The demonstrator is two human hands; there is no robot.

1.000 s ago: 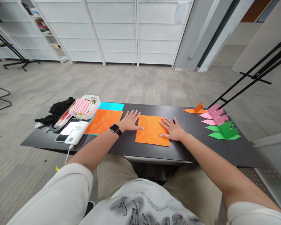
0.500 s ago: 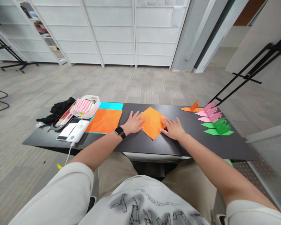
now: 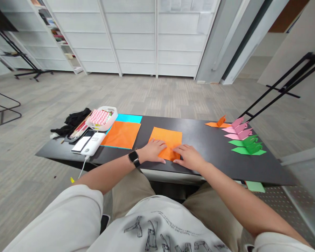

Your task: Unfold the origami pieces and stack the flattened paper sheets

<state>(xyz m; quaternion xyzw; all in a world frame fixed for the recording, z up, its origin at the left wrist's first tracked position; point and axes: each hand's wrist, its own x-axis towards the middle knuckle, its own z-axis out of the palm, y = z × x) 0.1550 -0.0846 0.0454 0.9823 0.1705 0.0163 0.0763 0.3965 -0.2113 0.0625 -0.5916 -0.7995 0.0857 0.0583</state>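
A square sheet of orange paper (image 3: 166, 135) lies on the dark table in front of me, its edges roughly in line with the table. Over its lower left part rests my left hand (image 3: 152, 151), with a black watch on the wrist, fingers stretched and laid on the sheet. At the lower right corner my right hand (image 3: 188, 156) touches the paper with its fingertips, fingers extended and apart. Neither hand grasps anything that I can see. Left of the sheet is a stack of orange paper (image 3: 122, 134) over blue paper (image 3: 130, 118).
Folded paper birds stand on the right: orange (image 3: 218, 123), pink (image 3: 238, 129) and green (image 3: 248, 145). At the left are a white basket (image 3: 112, 120), a black cloth (image 3: 75, 119), a phone (image 3: 83, 141) and a white power bank (image 3: 93, 143) with a cable.
The orange sheet has turned from a diamond position to nearly square with the table and sits closer to me. Both hands have moved nearer its front edge.
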